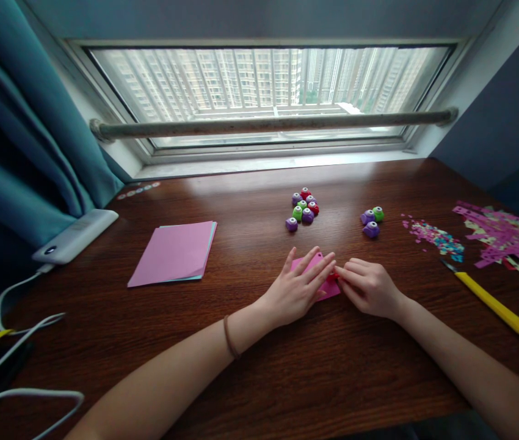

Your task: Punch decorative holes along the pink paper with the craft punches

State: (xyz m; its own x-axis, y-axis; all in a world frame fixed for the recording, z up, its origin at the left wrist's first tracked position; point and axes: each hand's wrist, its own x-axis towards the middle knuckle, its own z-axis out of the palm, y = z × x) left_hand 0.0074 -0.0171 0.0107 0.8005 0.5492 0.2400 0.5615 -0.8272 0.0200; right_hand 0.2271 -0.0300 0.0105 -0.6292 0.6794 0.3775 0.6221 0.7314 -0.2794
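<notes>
My left hand lies flat with spread fingers on a small pink paper sheet, pressing it to the table. At the sheet's right edge, my right hand is closed, its fingertips pinching a small red craft punch. Most of that punch is hidden behind the fingers of both hands. Beyond my hands stands a cluster of several small purple, green and red craft punches with white buttons. Three more punches, two purple and one green, stand behind my right hand.
A stack of coloured paper, pink on top, lies left. To the right are tiny paper confetti, paper strips and a yellow craft knife. A white power bank with a cable sits far left, near the curtain.
</notes>
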